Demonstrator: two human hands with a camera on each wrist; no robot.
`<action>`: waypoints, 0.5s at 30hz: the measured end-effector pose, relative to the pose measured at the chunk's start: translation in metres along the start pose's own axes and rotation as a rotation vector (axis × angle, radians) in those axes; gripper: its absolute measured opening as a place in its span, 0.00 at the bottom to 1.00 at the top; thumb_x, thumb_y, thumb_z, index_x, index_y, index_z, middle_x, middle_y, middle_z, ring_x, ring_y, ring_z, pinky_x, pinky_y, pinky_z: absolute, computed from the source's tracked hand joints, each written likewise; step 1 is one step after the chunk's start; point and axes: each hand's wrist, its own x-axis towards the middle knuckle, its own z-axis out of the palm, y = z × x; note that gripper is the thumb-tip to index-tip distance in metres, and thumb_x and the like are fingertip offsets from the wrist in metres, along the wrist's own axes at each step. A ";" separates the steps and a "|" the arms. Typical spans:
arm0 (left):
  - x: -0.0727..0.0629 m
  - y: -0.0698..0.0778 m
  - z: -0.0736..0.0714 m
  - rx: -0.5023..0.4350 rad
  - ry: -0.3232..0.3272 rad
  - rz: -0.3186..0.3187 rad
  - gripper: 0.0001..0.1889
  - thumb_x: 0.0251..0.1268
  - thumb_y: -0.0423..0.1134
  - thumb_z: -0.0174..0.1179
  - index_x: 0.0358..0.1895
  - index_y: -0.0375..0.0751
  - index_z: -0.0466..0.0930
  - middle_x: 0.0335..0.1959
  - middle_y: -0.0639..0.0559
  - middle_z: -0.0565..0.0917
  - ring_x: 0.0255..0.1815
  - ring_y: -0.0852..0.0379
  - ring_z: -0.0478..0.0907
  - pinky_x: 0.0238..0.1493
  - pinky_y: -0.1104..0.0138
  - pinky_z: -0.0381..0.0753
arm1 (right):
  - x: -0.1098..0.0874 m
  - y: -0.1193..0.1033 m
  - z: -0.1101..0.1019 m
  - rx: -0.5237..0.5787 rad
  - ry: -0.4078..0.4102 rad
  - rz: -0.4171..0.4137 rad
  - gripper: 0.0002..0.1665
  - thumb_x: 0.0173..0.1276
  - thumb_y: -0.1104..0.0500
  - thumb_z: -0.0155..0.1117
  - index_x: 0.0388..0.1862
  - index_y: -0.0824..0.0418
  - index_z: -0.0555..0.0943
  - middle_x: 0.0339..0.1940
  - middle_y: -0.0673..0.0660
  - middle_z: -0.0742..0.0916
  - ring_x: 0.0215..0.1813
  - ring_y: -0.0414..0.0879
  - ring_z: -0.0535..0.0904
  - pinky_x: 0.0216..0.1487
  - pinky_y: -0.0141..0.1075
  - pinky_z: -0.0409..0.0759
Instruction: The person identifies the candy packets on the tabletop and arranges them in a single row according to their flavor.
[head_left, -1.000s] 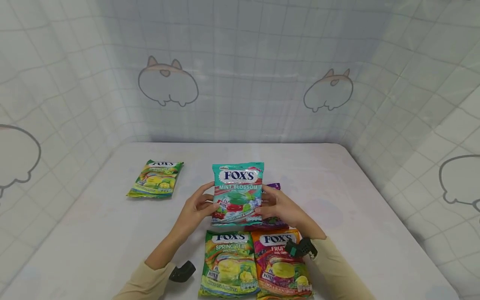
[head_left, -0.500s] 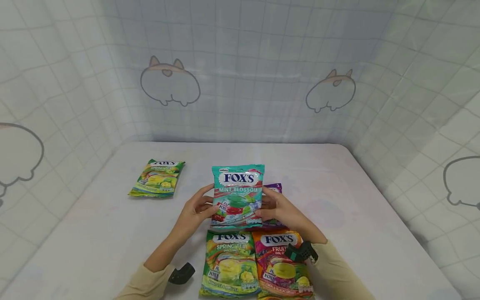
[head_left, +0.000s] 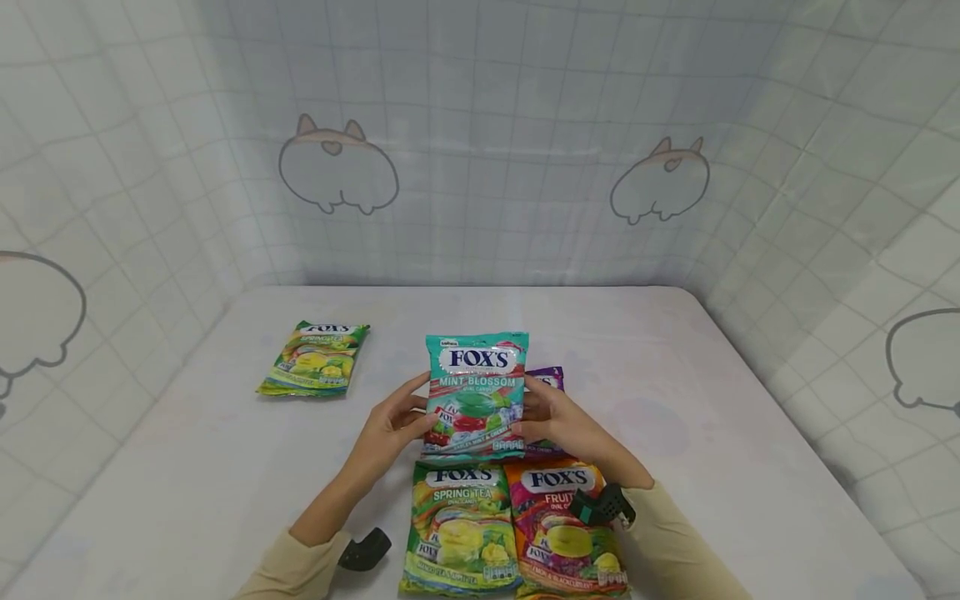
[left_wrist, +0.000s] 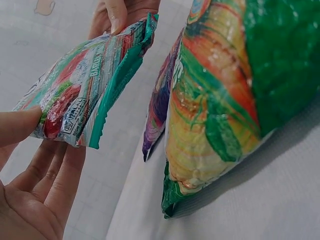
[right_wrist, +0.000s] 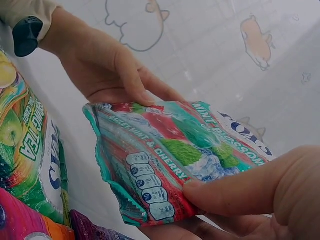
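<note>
The table (head_left: 712, 467) carries two green bags (head_left: 459, 537), a red bag (head_left: 564, 546) and a purple bag (head_left: 553, 377)

A: what's that candy bag (head_left: 476, 398), and whereabouts is it?

B: Fox's Mint Blossom oval candy. Teal with reddish stripes, white logo oval up top, green and red sweets printed below. Sits just under centre frame in the head view, lettering right way up.

A: lying flat?

B: nah, held up by both sides, printed face tilted upward, shiny, crimped teal bottom edge.
</note>
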 end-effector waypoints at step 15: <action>0.000 0.001 0.002 0.003 -0.010 -0.003 0.30 0.69 0.40 0.60 0.72 0.53 0.63 0.48 0.42 0.80 0.47 0.48 0.79 0.48 0.66 0.78 | 0.001 0.000 -0.001 -0.020 0.006 0.019 0.42 0.70 0.66 0.60 0.78 0.54 0.54 0.60 0.65 0.78 0.56 0.59 0.78 0.50 0.47 0.80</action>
